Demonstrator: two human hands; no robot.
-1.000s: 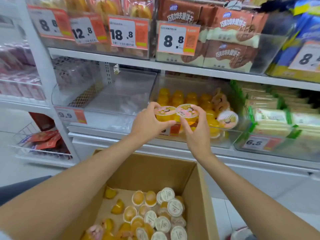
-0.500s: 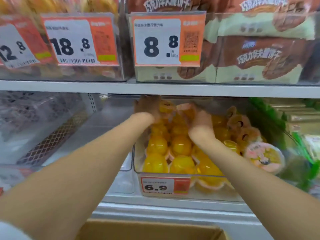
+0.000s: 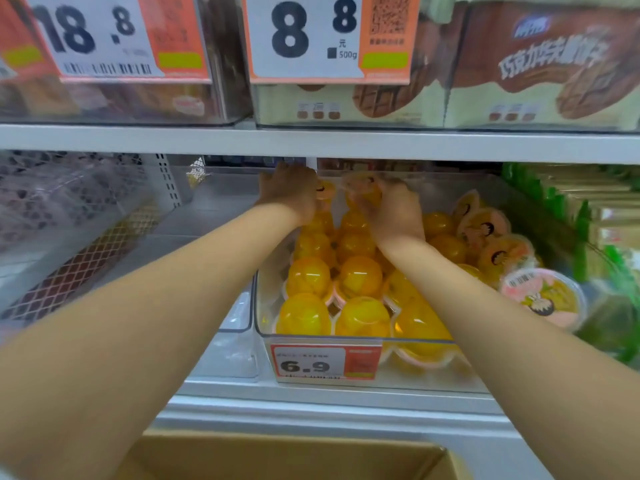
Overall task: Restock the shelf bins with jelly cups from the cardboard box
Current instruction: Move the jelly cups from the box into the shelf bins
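Observation:
A clear shelf bin (image 3: 266, 306) holds several yellow jelly cups (image 3: 360, 278) standing upside down in rows. Both my arms reach deep to the back of this bin, under the shelf above. My left hand (image 3: 289, 192) grips a jelly cup (image 3: 325, 190) at the back left. My right hand (image 3: 391, 209) grips another jelly cup (image 3: 363, 187) right beside it. More cups lie on their sides along the bin's right, one showing its pink printed lid (image 3: 543, 299). The rim of the cardboard box (image 3: 294, 455) shows at the bottom.
An empty clear bin (image 3: 221, 237) stands to the left of the jelly bin. Green packets (image 3: 588, 220) fill the bin on the right. The white shelf board (image 3: 311, 143) above carries biscuit boxes and price tags, leaving a low gap over the bins.
Both hands carried a jelly cup each up from over the box into the bin and on to its back. The view has moved closer to the shelf.

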